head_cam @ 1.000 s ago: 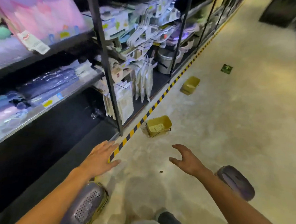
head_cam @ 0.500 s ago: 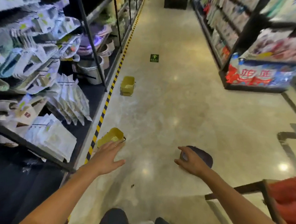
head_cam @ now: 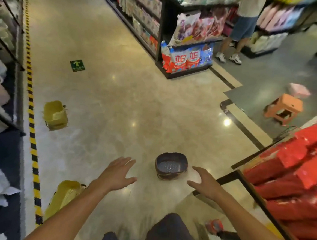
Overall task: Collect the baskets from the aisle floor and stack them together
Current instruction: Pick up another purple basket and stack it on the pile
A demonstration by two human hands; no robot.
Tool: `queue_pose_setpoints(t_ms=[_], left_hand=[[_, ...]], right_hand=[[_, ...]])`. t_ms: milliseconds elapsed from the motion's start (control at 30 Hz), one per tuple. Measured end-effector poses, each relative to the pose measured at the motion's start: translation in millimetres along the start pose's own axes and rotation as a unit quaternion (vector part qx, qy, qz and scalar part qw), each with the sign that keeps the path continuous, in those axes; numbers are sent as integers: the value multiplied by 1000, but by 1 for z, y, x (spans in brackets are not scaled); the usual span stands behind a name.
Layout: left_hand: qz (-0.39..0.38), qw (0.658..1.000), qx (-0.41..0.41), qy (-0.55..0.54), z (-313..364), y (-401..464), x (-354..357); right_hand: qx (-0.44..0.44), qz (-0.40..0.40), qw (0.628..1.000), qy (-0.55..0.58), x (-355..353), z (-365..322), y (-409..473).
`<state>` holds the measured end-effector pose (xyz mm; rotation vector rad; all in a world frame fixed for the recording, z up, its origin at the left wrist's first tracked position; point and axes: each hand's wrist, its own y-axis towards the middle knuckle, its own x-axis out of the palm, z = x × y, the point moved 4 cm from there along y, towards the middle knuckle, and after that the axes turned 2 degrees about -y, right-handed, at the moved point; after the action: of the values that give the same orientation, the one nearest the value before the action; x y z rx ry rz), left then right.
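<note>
Left hand: our left hand hangs above the floor, fingers straight and spread, holding nothing, left of the purple basket.
Right hand: our right hand, fingers wide, empty, just right of that basket.
Purple basket: upright on the aisle floor.
Yellow baskets: one yellow basket near-left of the purple basket; another far-left, beside the striped floor tape.

Purple basket upright; two yellow baskets tipped over.

Bare forearms, no sleeves; dark trousers at the knees
</note>
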<state>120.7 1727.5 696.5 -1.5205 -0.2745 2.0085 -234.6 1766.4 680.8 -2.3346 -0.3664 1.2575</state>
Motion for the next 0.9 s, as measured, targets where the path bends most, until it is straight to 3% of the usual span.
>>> queue_pose_setpoints(t_ms=[333,600,767,900], left_hand=[[-77,996,35,31,28,143,-5],[-79,996,-38,-28,42,282,33],[-99,993,-49,-36,31,374,98],[-127,989,-67,-39,-7,452,186]], right_hand=[[105,-48,991,68,-12,50,73],[132,-116,983,53,-20,125,229],[172,-121,978,11,-3,179,325],[177,-120,977,17,55,230,399]])
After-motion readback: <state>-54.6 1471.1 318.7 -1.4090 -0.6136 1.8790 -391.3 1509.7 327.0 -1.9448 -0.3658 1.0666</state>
